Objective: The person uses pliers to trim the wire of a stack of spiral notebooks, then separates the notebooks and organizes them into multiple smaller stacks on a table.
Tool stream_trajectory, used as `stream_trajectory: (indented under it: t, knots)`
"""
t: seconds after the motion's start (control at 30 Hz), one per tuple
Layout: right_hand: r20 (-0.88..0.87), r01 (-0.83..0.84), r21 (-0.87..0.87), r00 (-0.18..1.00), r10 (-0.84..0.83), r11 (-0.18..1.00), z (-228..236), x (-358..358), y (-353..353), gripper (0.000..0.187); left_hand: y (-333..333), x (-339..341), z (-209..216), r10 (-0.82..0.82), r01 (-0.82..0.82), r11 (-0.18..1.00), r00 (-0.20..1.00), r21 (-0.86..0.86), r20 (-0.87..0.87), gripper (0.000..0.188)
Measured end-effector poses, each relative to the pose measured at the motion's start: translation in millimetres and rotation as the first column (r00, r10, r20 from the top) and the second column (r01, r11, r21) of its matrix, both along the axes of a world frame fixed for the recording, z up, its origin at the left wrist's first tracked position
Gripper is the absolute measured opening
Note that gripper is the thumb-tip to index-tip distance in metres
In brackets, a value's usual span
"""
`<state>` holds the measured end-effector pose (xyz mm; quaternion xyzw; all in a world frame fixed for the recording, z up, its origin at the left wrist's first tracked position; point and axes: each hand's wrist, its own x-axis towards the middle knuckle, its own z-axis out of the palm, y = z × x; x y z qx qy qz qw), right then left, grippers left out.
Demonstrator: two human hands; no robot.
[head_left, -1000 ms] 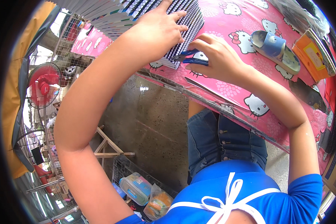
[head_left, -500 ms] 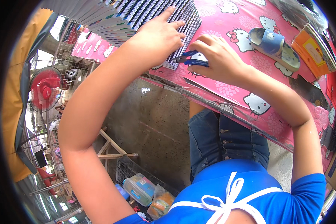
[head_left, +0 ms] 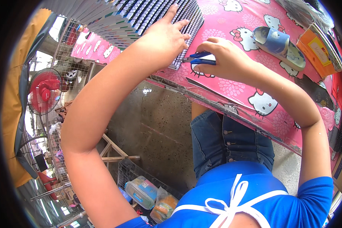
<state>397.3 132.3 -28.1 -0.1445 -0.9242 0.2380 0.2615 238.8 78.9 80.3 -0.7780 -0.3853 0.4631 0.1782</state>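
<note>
A stack of spiral-bound booklets [head_left: 148, 17] with dark wire coils along their edges lies at the top of the table. My left hand [head_left: 164, 38] rests on the coils with its fingers spread. Close to the stack's near right corner, my right hand [head_left: 226, 57] grips blue-handled pliers [head_left: 201, 57]. Their small metal jaws point left at the corner coils; whether they touch the wire I cannot make out. The handles are partly hidden by my fingers.
A pink cartoon-print cloth covers the table [head_left: 231, 89]. Toward the right lie a blue slipper [head_left: 275, 41] and an orange booklet [head_left: 317, 53]. A red fan [head_left: 45, 93] stands at left. Below are a wooden frame [head_left: 114, 148] and a plastic container [head_left: 141, 192].
My right hand and the pliers have shifted slightly right, and the handles look closer together. My left hand stays spread on the stack, almost unmoved.
</note>
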Motion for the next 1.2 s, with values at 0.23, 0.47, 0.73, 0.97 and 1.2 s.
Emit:
stream_trajectory:
  t: [0.23, 0.47, 0.73, 0.97, 1.2]
  knots:
    - [0.076, -0.034, -0.197, 0.996, 0.050, 0.980, -5, -14, 6, 0.041, -2, -12, 1, -0.157, 0.145, 0.987, 0.969, 0.076, 0.191, 0.030]
    - [0.273, 0.066, -0.644, 0.950, 0.148, 0.762, 23, -15, 15, 0.042, 4, -10, -21, -0.095, 0.085, 0.993, 0.987, 0.080, 0.133, 0.039]
    - [0.004, 0.034, 0.145, 0.999, -0.035, 0.989, -7, 0, -3, 0.039, 7, 0, -10, 0.035, -0.035, 0.999, 0.990, 0.001, 0.139, 0.044]
    - [0.237, 0.065, -0.420, 0.971, 0.041, 0.905, 14, -4, 19, 0.040, 6, -3, -13, 0.076, -0.074, 0.997, 0.975, -0.016, 0.207, 0.037]
    - [0.044, 0.018, 0.108, 0.999, -0.023, 0.994, -4, 5, 2, 0.040, 9, -1, -11, 0.093, -0.087, 0.996, 0.975, -0.037, 0.203, 0.043]
